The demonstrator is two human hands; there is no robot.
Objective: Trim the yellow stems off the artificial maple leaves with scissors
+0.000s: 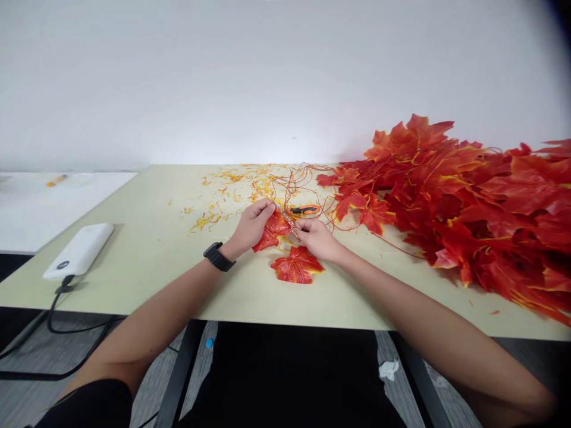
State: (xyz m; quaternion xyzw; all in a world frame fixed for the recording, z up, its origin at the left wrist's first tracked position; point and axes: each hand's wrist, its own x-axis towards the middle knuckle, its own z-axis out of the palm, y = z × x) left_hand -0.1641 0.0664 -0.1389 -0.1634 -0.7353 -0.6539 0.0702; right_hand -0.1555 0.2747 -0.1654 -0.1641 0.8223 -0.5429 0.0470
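A red artificial maple leaf (273, 230) is pinched in my left hand (250, 226), which wears a black watch. My right hand (319, 238) is closed around slim silver scissors (288, 219), their thin blades pointing up and left along the leaf's edge. Its fingers partly hide the handles. Just below, a second red maple leaf (298, 266) with yellowish edges lies flat on the table. Behind my right hand rests an orange-and-black handled tool (306, 210), its kind not clear. Thin reddish-brown stems (307, 172) curl around it.
A large heap of red artificial maple leaves (482, 202) covers the table's right side. Yellow and orange trimmings (236, 177) are scattered at the back. A white power bank (80, 251) with a black cable lies at left on the pale table (147, 238). A white wall stands behind.
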